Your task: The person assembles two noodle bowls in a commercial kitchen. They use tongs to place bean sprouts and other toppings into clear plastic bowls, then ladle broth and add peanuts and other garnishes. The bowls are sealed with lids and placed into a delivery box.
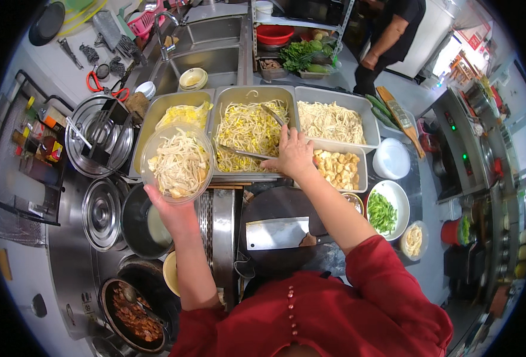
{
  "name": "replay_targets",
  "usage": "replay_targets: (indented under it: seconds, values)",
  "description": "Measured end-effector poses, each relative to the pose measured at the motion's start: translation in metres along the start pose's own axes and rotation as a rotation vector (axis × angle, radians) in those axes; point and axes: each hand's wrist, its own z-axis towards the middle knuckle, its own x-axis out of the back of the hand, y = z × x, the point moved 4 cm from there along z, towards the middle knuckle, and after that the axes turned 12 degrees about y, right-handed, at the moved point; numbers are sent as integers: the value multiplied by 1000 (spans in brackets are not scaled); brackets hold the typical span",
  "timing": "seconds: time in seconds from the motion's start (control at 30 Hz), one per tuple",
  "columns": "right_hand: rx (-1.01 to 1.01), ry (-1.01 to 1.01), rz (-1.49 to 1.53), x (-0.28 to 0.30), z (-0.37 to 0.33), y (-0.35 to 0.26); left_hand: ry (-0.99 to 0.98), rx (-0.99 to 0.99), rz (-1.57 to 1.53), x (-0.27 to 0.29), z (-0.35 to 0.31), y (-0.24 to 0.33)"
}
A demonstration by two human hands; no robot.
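Extending from the right fingers (pixel 283 138), tongs (pixel 242 153) span bean sprouts (pixel 248 128).

Cramped kitchen. Pale wall (pixel 46 71) at left, hung with utensils; dark-framed wire rack (pixel 22 74) lower down, holding bottles and jars. Stainless desk (pixel 66 253) runs along the left side. Two-basin metal sink (pixel 230 62) beyond, curved tap (pixel 165 50) at its left. Just right of the sink, open metal shelving (pixel 345 21) with bowls and greens. Floor (pixel 345 74) smooth, grey. Farther right, bright light through an opening (pixel 446 62); crowded shelves (pixel 495 202) down the right edge, small green indicator lights (pixel 466 157) glowing near them. Rim blurred.
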Motion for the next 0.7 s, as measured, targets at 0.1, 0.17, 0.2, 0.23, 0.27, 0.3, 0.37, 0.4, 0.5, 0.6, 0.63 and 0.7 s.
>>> replay_targets:
  seconds: [0.1,0.17,0.2,0.23,0.27,0.3,0.37,0.4,0.5,0.6,0.63,0.7]
  values:
    - [37,240,43,4,-24,10,-3,41,43,10,-2,-1]
    - [98,307,146,14,-32,26,-19,51,53,12,-5,1]
    - [133,354,199,22,-34,34,-27,74,47,12,-8,1]
    - [186,480,301,33,-35,41,-33,95,39,12,-12,2]
    - [197,440,331,36,-30,47,-36,112,29,13,-15,4]
    - [220,409,360,40,-23,52,-41,128,47,14,-19,4]
    - [237,356,378,38,-4,54,-50,154,78,24,-28,5]
    - [270,325,344,34,12,51,0,187,67,30,-30,3]
    - [381,310,313,11,48,33,-13,130,227,47,-29,15]
    - [404,265,223,-19,81,14,18,170,22,65,-30,32]
    - [396,234,185,-29,91,8,51,119,61,71,-30,40]
    - [388,152,101,-49,110,-1,105,105,22,79,-28,51]
